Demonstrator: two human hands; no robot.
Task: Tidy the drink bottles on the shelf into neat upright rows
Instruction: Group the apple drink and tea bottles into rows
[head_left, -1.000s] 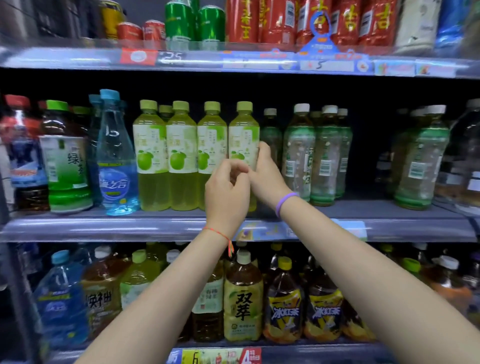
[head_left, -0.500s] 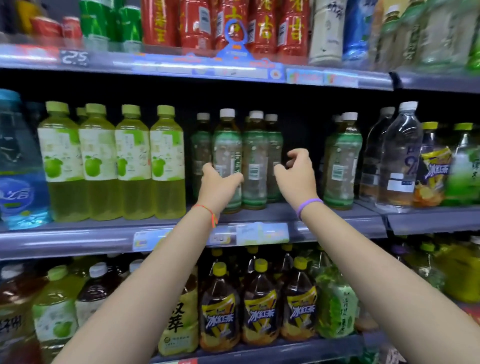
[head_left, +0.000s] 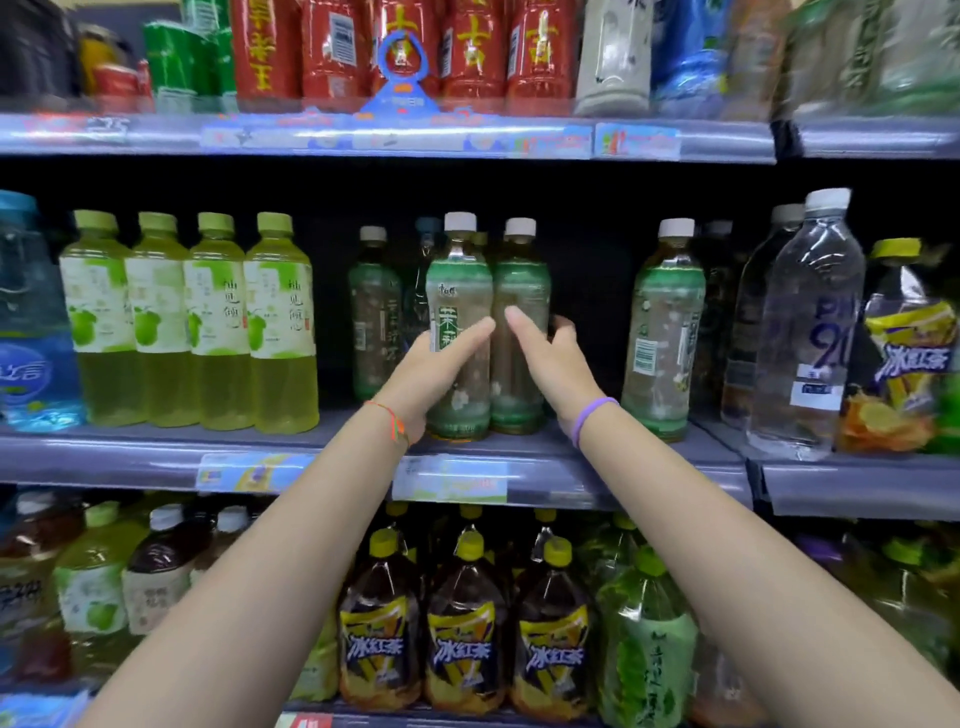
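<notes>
left hand (head_left: 434, 366) wraps the front green-label tea bottle (head_left: 459, 332); right hand (head_left: 550, 358) grasps its neighbour bottle (head_left: 521, 291), both upright on middle shelf (head_left: 156, 457).

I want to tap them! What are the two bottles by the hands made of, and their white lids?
The two green-labelled bottles look like clear, glossy plastic: you can see the drink through them. Their labels seem to be thin, shiny printed film. The white caps look like matte, solid plastic. The left hand and right hand hold them.
</notes>
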